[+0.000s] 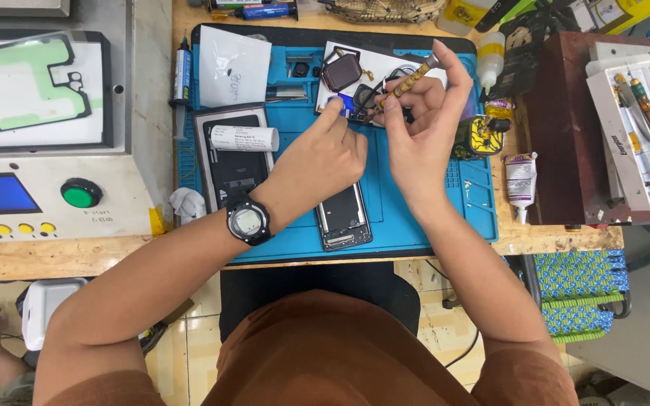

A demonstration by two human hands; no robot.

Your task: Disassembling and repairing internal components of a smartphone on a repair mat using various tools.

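Blue work mat (404, 218) covers the wooden bench, with an opened phone frame (344, 218) lying on it under the left wrist. Right hand (423, 113) pinches a yellow-brown patterned screwdriver (400, 86), tip angled down-left onto a small blue part (342, 105). Left hand (325, 154) is curled, fingertips steadying that part. Black phone back panel (231, 158) with a white rolled label (244, 138) lies to the left.

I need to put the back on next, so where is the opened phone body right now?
In the head view the opened phone body lies on the blue work mat, near its front edge, just below the left hand and right of the dark phone panel.
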